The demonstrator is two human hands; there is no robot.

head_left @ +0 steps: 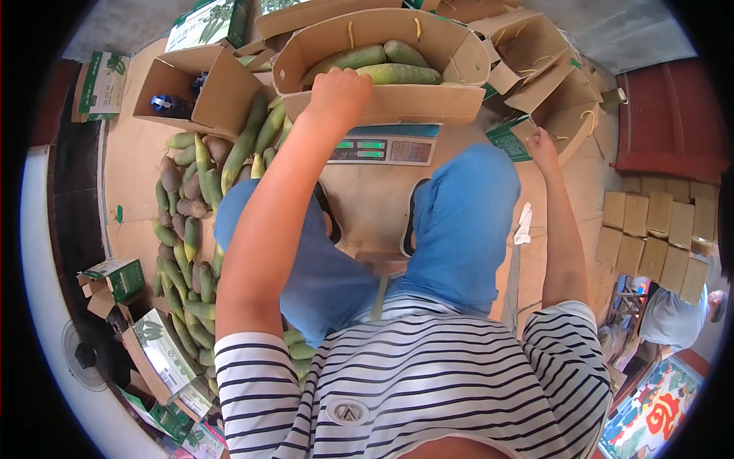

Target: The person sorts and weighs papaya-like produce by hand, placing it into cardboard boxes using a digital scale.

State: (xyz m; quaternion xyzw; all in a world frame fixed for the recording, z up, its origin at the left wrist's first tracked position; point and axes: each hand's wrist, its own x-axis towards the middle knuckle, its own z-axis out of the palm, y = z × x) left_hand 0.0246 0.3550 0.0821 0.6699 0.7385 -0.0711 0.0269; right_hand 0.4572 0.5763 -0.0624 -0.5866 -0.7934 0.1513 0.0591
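Cardboard is pinched at the fingertips of the right hand (544,151), which grips a green-printed flap (508,139) on the side carton (572,107). The left hand (339,93) is bent over the near rim of the packing box (413,105), beside the green gourds (399,74) lying inside; its fingertips are hidden, so whether it holds anything cannot be told. Yellow cord loops hang from that box's far wall. Just below its near side shows a digital scale (397,150) with lit green displays. Left of the person's knees spreads a heap of long green vegetables (202,159) mixed with brown tubers (170,174). Farther out, cardboard blocks (659,218) are stacked on the right, near another person (673,317) in pale blue.
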